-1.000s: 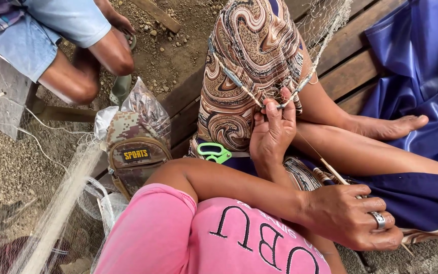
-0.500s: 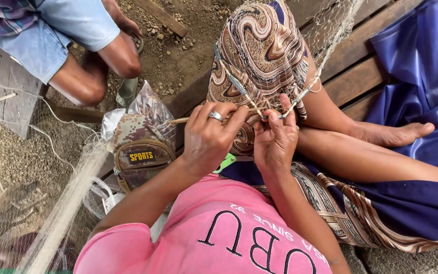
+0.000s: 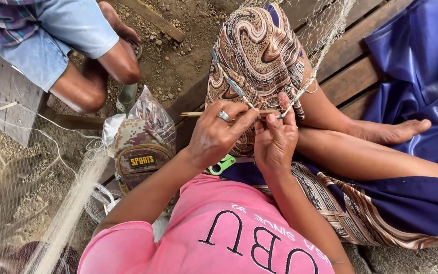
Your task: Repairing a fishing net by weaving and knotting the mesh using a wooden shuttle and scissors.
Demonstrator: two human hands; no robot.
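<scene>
A thin wooden netting needle (image 3: 229, 112) lies level, pointing to nine o'clock. The pale net cord (image 3: 300, 94) runs taut, seemingly, toward one o'clock.

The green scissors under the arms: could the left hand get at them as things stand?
Probably yes, but not freely. The scissors lie just below the left hand with nothing covering them, yet that hand pinches a thin stick at the net, so it would need to let go.

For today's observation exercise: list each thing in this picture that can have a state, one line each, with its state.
Left hand: pinching the thin stick.
Thin stick: level, held at the net.
Right hand: gripping the net's cord.
Fishing net: stretched over the raised knee.
Camouflage pouch: zipped shut, on the ground.
Green-handled scissors: lying unused.
</scene>
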